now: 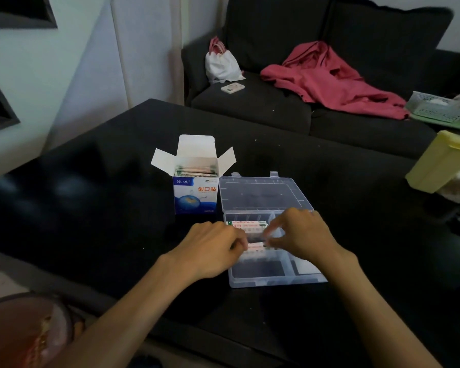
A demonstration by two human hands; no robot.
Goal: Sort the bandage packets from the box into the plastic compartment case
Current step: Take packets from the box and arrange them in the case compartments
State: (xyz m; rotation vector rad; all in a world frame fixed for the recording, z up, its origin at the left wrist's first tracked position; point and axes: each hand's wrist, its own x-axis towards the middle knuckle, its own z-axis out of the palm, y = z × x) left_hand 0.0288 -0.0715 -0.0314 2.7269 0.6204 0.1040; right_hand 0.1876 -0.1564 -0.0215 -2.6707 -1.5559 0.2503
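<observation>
Box: blue/white, orange lettering. Case: clear plastic. Packets: white w/ green + red print. Table: black.

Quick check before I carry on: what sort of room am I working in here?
Most likely a home living room. A dark sofa sits behind the black table, with a red garment and a white bag left on its cushions.
</observation>
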